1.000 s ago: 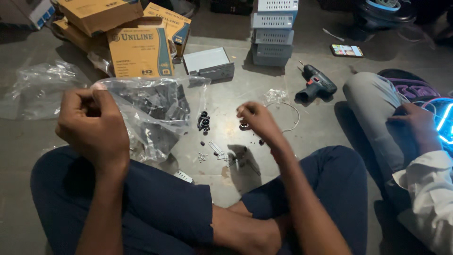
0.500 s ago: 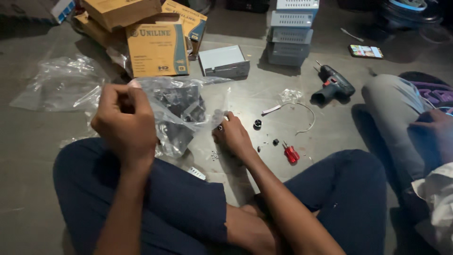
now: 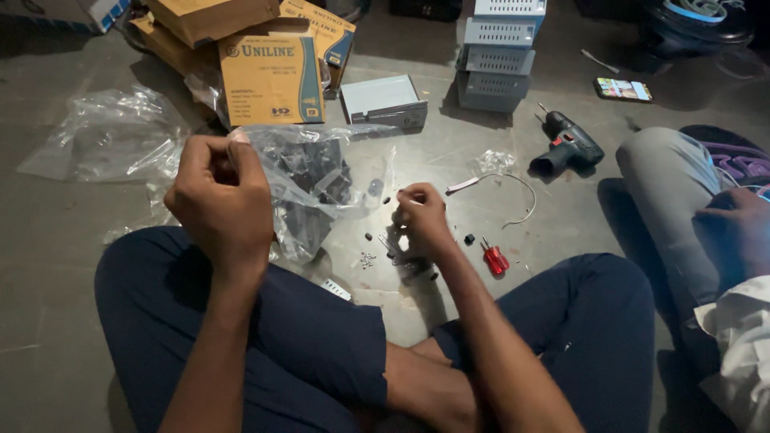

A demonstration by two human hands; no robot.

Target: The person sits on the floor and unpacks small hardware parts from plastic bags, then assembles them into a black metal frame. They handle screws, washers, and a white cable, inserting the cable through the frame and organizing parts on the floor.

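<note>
Floor: I sit with my legs crossed on the grey floor [image 3: 72,265].
Boxes: brown boxes [image 3: 271,78] lie far in front of me, next to a stack of grey metal cases [image 3: 497,56].
Other person: someone sits at my right side, with a hand [image 3: 734,228] on their knee.
Plastic bag: the clear plastic bag [image 3: 317,188] hangs in the air in front of me, with dark parts inside.
Drill: a dark drill [image 3: 568,146] lies on the floor, far from my hands.
My left hand: my left hand [image 3: 220,200] is curled shut and pinches the top of the bag.
My right hand: my right hand [image 3: 421,220] is low by the floor, its fingers bunched on a small dark part. I cannot tell what it is.
Screwdriver: a little red screwdriver [image 3: 495,258] lies just beside my right hand.
Small bits: tiny screws [image 3: 367,258] lie on the floor under the bag.
</note>
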